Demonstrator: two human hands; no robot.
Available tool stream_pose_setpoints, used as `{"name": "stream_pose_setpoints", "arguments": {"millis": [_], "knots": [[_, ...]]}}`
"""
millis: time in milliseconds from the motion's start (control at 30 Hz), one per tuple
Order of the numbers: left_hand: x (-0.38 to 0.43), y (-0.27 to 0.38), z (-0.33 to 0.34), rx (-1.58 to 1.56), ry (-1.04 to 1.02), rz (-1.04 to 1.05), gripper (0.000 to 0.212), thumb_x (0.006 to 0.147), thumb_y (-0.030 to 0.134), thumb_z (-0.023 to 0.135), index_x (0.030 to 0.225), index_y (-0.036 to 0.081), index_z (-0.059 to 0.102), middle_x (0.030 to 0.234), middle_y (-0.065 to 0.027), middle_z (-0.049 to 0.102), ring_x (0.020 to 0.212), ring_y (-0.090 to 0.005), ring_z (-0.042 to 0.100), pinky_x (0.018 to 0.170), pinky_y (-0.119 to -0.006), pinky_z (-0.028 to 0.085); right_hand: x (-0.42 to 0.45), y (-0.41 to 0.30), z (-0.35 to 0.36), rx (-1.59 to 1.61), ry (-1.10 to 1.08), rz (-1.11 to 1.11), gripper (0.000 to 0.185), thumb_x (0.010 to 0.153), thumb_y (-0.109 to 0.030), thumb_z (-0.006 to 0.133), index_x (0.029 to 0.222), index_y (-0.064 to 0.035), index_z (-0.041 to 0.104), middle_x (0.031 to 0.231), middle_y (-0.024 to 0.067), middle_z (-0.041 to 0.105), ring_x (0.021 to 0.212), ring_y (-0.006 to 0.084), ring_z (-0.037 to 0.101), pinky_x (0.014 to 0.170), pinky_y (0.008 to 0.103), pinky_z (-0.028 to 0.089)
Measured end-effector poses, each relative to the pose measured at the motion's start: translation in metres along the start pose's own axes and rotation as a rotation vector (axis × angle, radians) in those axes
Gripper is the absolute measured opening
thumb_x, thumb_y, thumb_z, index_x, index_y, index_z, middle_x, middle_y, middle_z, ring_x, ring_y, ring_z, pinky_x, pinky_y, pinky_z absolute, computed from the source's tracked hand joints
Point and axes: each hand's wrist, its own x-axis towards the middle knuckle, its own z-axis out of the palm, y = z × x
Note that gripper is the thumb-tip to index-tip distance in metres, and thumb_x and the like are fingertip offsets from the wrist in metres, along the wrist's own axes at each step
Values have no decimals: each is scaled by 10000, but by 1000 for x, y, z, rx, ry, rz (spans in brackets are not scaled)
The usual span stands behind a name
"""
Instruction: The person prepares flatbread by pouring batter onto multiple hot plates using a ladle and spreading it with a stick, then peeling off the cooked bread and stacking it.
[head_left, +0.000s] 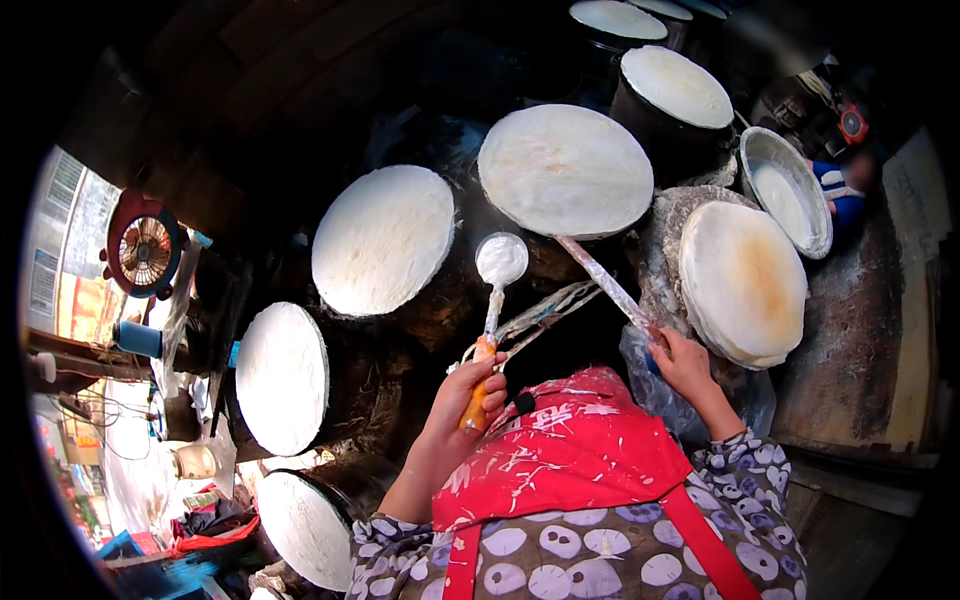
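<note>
My left hand grips the orange handle of a ladle, whose round bowl is coated with white batter. In my right hand is a long, flat spatula smeared with white. Its far end meets the near rim of a round griddle covered by a white sheet of batter; whether it reaches under the sheet I cannot tell. A second batter-covered griddle lies left of the ladle. Beside my right hand, a stack of round white flatbreads shows a browned patch on top.
A metal basin holds white batter beyond the stack. More coated griddles curve away at left, lower left and far right. A fan stands at left. Clear plastic hangs near my right hand. Another person is partly visible at right.
</note>
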Motion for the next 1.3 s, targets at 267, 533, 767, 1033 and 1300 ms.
{"name": "stream_pose_setpoints", "arguments": {"millis": [267, 533, 767, 1033, 1300], "knots": [[30, 14, 24, 91, 15, 56, 210, 923, 211, 507, 1062, 65, 446, 626, 1, 441, 444, -96, 408, 400, -229, 316, 29, 13, 36, 383, -56, -12, 292, 834, -309, 615, 856, -24, 558, 656, 138, 561, 607, 284, 564, 563, 361, 425], [54, 31, 56, 124, 5, 105, 222, 932, 200, 470, 1105, 62, 457, 629, 4, 439, 436, -89, 415, 382, -220, 322, 144, -56, 2, 111, 258, -391, 287, 787, -291, 670, 923, -73, 543, 711, 132, 614, 638, 340, 606, 557, 414, 463], [57, 26, 71, 64, -30, 86, 227, 936, 195, 459, 1126, 73, 437, 630, -7, 431, 438, -102, 400, 412, -243, 322, 242, -83, 32, -146, 312, -692, 258, 692, -232, 702, 814, -76, 537, 777, 120, 586, 649, 297, 612, 586, 358, 501], [45, 20, 65, 1, 30, 106, 219, 942, 194, 455, 1122, 70, 463, 632, -12, 428, 445, -109, 383, 425, -246, 309, 285, -84, -15, 42, 484, -682, 173, 677, -136, 656, 788, -40, 565, 799, 135, 590, 701, 320, 610, 630, 373, 509], [24, 19, 52, -52, 38, 114, 237, 938, 199, 464, 1125, 54, 466, 617, -1, 412, 431, -96, 359, 375, -225, 278, 284, -31, -168, 421, 991, -284, 207, 833, -199, 622, 742, -19, 577, 630, 137, 578, 525, 215, 548, 529, 333, 440]]}}
